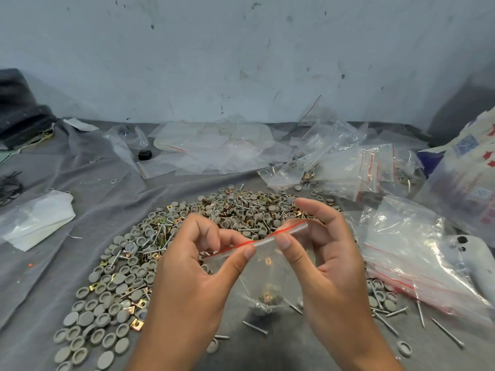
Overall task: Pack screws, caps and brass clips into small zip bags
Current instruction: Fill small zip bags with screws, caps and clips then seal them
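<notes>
The left hand (192, 266) is pinching the zip bag (267, 274) at its red seal strip, thumb against forefinger; the right hand (321, 253) is pinching the strip's other end. The limp, slippery film is sagging between them over the hardware pile (166, 245), apparently holding clips and screws.

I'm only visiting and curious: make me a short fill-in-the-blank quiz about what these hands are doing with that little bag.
1. Both hands pinch the small zip bag along its ____-coloured seal strip.
2. The pile of grey caps lies mostly under and beside the ____ hand.
3. Mixed into that pile are screws and square ____ clips.

Missing words: red; left; brass
</notes>
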### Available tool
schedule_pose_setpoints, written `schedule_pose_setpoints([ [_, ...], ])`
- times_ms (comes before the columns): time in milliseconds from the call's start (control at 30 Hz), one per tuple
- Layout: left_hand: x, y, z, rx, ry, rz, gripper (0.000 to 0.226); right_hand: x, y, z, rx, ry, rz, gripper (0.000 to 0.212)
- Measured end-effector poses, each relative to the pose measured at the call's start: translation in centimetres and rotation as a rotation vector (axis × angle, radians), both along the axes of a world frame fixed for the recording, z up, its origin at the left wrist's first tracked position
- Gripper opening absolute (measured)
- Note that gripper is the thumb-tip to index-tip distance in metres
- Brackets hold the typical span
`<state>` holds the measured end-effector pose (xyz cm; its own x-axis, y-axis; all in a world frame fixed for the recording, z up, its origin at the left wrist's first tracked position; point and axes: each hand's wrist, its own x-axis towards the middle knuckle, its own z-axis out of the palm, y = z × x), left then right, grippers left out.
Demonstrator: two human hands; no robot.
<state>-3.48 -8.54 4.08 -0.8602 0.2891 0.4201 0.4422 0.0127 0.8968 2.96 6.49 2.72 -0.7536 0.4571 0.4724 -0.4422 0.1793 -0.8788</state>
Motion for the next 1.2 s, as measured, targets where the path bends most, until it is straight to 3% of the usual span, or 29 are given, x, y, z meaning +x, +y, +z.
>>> schedule_pose_setpoints([
  [167,-0.1,-0.1,0.1,0.052,-0.055,0.023,0.033,0.0,0.6,0.6,-0.124,0.082,0.016,0.036],
  [300,0.1,-0.1,0.2,0.005,-0.017,0.037,0.04,0.1,0.9,0.8,-0.11,0.078,0.006,0.036],
  [500,0.1,0.0,0.6,0.168,-0.139,-0.034,0.036,0.4,1.6,1.1,-0.136,0.07,-0.027,0.035],
  [667,0.2,0.1,0.9,0.188,-0.081,-0.013,0.034,0.6,1.8,1.3,-0.125,0.045,-0.044,0.029],
  [800,-0.2,-0.1,0.5,0.193,-0.093,-0.033,0.041,0.7,1.8,1.3,-0.092,0.006,0.012,0.047],
  [933,-0.1,-0.3,0.5,0.145,-0.08,-0.058,0.039,0.9,1.9,1.5,0.045,-0.036,0.0,0.057],
  [1033,0.0,-0.4,0.4,0.104,-0.093,-0.069,0.039,1.5,3.1,2.5,0.254,-0.072,-0.028,0.04],
  [1200,-0.1,0.3,0.2,0.07,-0.116,0.007,0.044,0.7,5.2,5.3,0.648,-0.308,0.087,0.026],
])
